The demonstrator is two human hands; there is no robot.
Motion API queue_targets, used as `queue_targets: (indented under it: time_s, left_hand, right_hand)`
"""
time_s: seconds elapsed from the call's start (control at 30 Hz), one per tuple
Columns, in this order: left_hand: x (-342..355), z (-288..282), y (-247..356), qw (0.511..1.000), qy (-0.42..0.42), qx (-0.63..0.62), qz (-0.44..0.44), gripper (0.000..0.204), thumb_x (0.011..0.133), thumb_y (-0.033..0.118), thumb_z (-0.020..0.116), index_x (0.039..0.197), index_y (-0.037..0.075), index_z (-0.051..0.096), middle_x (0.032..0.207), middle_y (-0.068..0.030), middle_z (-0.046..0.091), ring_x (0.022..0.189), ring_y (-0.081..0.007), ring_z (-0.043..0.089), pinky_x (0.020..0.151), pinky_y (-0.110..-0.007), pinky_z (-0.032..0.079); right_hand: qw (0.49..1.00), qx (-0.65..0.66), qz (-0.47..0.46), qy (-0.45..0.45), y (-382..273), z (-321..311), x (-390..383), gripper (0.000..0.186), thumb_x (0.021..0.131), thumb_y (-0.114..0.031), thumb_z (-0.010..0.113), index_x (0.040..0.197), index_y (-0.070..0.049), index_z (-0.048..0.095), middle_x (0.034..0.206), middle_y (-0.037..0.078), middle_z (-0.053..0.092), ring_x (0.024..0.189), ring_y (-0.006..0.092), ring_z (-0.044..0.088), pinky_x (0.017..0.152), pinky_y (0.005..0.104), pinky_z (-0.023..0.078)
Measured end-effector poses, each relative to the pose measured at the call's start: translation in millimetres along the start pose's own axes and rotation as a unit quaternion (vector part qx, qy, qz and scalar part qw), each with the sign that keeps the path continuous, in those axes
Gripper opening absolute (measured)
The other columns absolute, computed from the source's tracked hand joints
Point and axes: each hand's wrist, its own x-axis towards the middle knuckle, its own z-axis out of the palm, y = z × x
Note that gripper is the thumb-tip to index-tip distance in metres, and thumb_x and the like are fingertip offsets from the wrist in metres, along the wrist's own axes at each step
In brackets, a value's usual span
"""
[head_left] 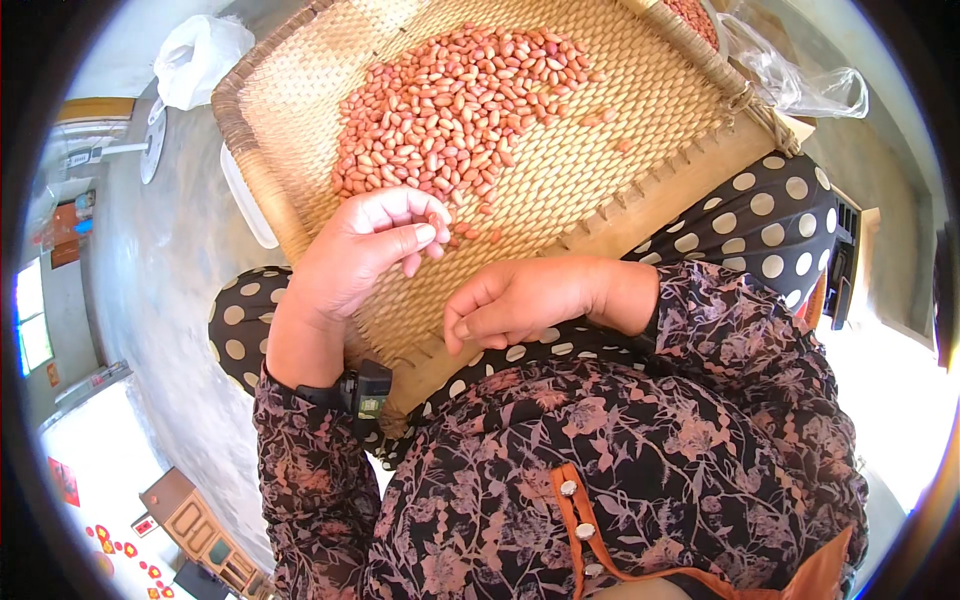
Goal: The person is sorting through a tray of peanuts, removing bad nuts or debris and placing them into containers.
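A shallow woven tray [640, 110] rests tilted across my lap. Shelled, red-skinned peanuts [450, 110] lie heaped on its far middle and left, with a few strays nearer me. At the near edge of the heap, my left hand [375, 245] is closed with curled fingers, and a peanut [437, 221] shows between the fingertips and thumb. My right hand [525, 300] hangs over the tray's near rim, close to my lap. Its fingers are curled in and the thumb is pressed against them; whatever may be inside is hidden.
Past the tray's far right corner are more peanuts [692, 18] in a container, beside a clear plastic bag [800, 80]. A white plastic bag [200, 60] stands at far left. A white-rimmed container [247, 195] is partly hidden by the tray's left side.
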Motion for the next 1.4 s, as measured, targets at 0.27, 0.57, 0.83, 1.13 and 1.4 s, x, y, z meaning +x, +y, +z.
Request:
queue_targets:
  time_s: [0.27, 0.57, 0.83, 1.13, 1.4]
  left_hand:
    - [-9, -7, -4, 0.984, -0.051, -0.166, 0.033, 0.018, 0.091, 0.008, 0.054, 0.107, -0.001, 0.056, 0.095, -0.0094, 0.063, 0.083, -0.015, 0.061, 0.063, -0.024, 0.049]
    - [-28, -46, 9, 0.974, 0.026, -0.195, 0.11, 0.018, 0.093, 0.01, 0.053, 0.105, -0.001, 0.058, 0.09, -0.0107, 0.064, 0.075, -0.0145, 0.062, 0.058, -0.024, 0.048]
    - [-70, -211, 49, 0.883, 0.465, 0.05, 0.035, 0.034, 0.088, 0.013, 0.058, 0.116, -0.005, 0.053, 0.094, -0.0121, 0.065, 0.083, -0.0198, 0.064, 0.071, -0.029, 0.053]
    - [-45, -100, 78, 0.94, 0.292, 0.154, 0.086, 0.026, 0.084, 0.015, 0.063, 0.105, -0.001, 0.062, 0.091, -0.0068, 0.065, 0.079, -0.014, 0.063, 0.07, -0.025, 0.051]
    - [30, -37, -3, 0.916, 0.176, 0.353, 0.069, 0.011, 0.08, -0.002, 0.058, 0.088, 0.003, 0.065, 0.079, -0.0114, 0.064, 0.066, -0.0192, 0.06, 0.062, -0.032, 0.049]
  right_hand:
    - [1.0, -0.004, 0.006, -0.004, 0, 1, 3, 0.021, 0.092, -0.019, 0.048, 0.105, -0.008, 0.062, 0.068, -0.005, 0.05, 0.05, 0.004, 0.04, 0.044, 0.0201, 0.032]
    - [1.0, -0.012, 0.003, 0.007, 2, 0, -1, 0.021, 0.093, -0.02, 0.048, 0.103, -0.007, 0.061, 0.067, -0.006, 0.049, 0.052, 0.0041, 0.041, 0.046, 0.0196, 0.033]
    - [1.0, -0.007, 0.027, 0.0, -1, 1, 1, 0.021, 0.094, -0.021, 0.049, 0.103, -0.007, 0.061, 0.067, -0.005, 0.049, 0.052, 0.0039, 0.042, 0.046, 0.0198, 0.034]
    - [1.0, -0.017, 0.013, 0.001, -3, 3, 2, 0.022, 0.098, -0.022, 0.047, 0.103, -0.006, 0.061, 0.065, -0.004, 0.048, 0.049, 0.0025, 0.039, 0.042, 0.0183, 0.031]
    - [1.0, -0.026, -0.015, -0.005, -2, 6, 3, 0.02, 0.097, -0.021, 0.047, 0.101, -0.007, 0.06, 0.066, -0.004, 0.048, 0.051, 0.0024, 0.041, 0.043, 0.0187, 0.032]
